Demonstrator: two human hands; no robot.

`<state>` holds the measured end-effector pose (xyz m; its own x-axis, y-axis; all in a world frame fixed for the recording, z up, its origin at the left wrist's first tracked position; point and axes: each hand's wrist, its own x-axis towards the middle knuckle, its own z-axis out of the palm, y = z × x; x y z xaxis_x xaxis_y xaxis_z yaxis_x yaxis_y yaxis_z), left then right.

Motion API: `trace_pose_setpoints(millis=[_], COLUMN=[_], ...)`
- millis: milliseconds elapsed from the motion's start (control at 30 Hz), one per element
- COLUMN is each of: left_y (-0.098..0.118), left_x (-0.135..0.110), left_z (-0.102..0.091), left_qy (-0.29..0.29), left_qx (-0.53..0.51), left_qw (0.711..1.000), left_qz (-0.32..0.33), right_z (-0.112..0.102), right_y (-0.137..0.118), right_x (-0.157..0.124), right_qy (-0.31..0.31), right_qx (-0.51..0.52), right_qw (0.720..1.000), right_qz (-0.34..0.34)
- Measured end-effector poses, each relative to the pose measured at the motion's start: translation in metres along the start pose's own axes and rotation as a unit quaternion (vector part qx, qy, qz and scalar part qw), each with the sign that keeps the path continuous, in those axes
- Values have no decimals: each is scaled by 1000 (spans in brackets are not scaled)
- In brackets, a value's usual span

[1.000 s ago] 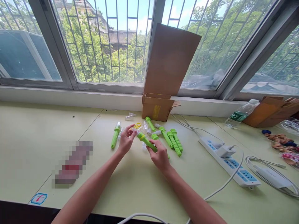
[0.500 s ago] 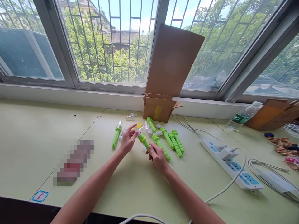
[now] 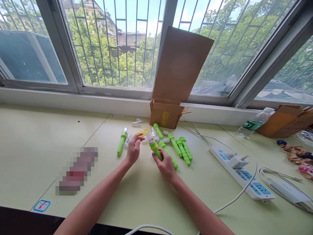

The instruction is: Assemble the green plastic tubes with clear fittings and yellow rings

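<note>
My right hand [image 3: 165, 164] is wrapped round a green plastic tube [image 3: 154, 147] that has yellow rings near its top. A whitish tip with a red spot sits on the tube's upper end. Just left of that tip is my left hand [image 3: 133, 150], its fingers stretched out and holding nothing. Beyond it, yellow rings [image 3: 146, 131] lie among small clear parts. A green tube with a clear cap [image 3: 121, 143] rests to the left, beside a clear plastic cap [image 3: 128, 139]. Several more green tubes [image 3: 175, 146] lie at the right, one partly behind my right hand.
A cardboard box [image 3: 165, 114] with a raised flap stands against the window ledge. On the right are a white power strip [image 3: 241, 171] with plugs and cables, a plastic bottle [image 3: 254, 123] and a coiled adapter [image 3: 288, 189]. A blurred-out item [image 3: 78, 171] lies left.
My left hand has come away from the tube's tip, moving slightly left, and its fingers have opened. The tube is more upright in my right hand, with its tip uncovered.
</note>
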<state>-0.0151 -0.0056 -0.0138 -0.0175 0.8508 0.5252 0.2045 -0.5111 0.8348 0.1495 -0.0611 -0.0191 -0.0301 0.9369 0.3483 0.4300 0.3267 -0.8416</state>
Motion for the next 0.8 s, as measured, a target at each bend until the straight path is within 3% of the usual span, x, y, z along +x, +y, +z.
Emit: trace_pose_setpoints(millis=[67,167,267,400,800], left_y=[1,4,6,7,1], left_x=[-3,-11,-19,-23,-27], left_z=[1,5,11,15,17], left_qy=[-3,-55,-93,-120,-167], left_qx=[160,388,499,535,532], left_qw=[986,918,861,836,830], left_qz=[41,62,38,26,32], right_z=[0,0,0,1,0], right_y=[-1,-2,-3,-3,-2], right_x=[-1,-1,-1,0,-1], right_qy=[19,36,42,46,43], right_qx=[1,2,4,5,-5], right_qw=[1000,999,999,999,999], right_qz=[1,-2,-7,-12,-6])
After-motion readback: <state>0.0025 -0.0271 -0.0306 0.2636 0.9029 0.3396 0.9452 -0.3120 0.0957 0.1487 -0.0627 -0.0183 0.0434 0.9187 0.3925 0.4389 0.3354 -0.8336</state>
